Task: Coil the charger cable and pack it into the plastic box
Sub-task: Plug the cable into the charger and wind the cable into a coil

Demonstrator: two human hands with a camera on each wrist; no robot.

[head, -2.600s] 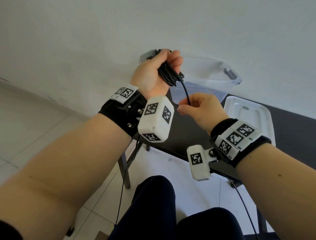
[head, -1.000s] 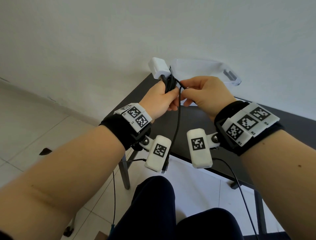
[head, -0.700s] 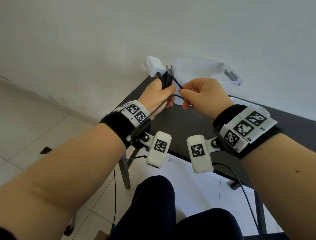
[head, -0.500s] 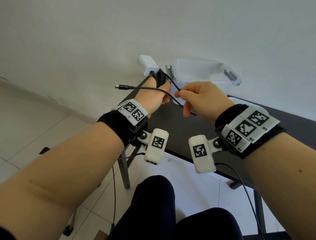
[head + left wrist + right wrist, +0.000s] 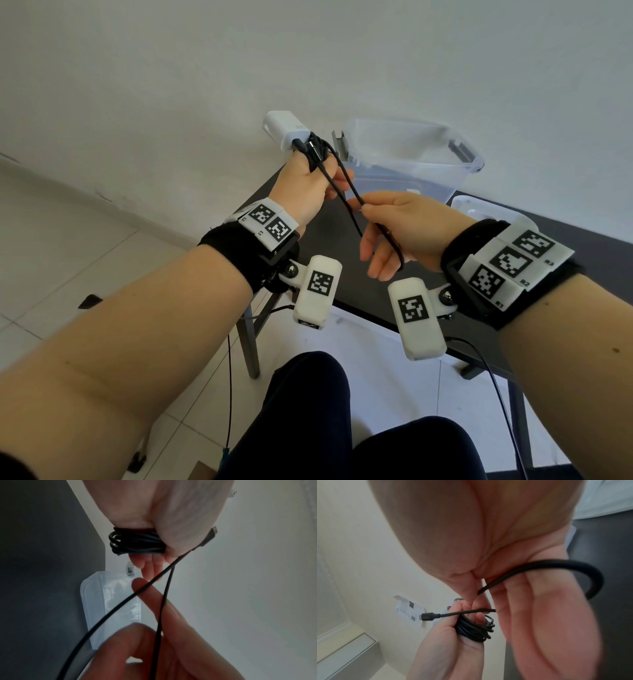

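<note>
Here, on my head camera, the left hand point(image 5: 305, 186) is clenched round a bundle of coiled black cable point(image 5: 317, 154), with the white charger block point(image 5: 286, 132) sticking up past the knuckles. A loose loop of the cable runs down to the right hand point(image 5: 400, 229), which pinches it between thumb and forefinger; the other fingers hang relaxed. The clear plastic box point(image 5: 411, 154) stands open on the dark table point(image 5: 342, 267) just behind both hands, its lid point(image 5: 486, 212) lying beside it.

From the left wrist camera I see the coil point(image 5: 135, 540) wedged under the palm, above the fingers point(image 5: 150, 563), and two strands crossing on their way down to the right hand point(image 5: 171, 649). The plug end point(image 5: 211, 532) pokes out beside the thumb.

On the right wrist camera the cable point(image 5: 556, 566) curves across the palm, pinched at the fingertips point(image 5: 481, 601). Beyond them the left hand point(image 5: 450, 642) grasps the coil, the plug point(image 5: 428, 616) jutting toward the wall.
</note>
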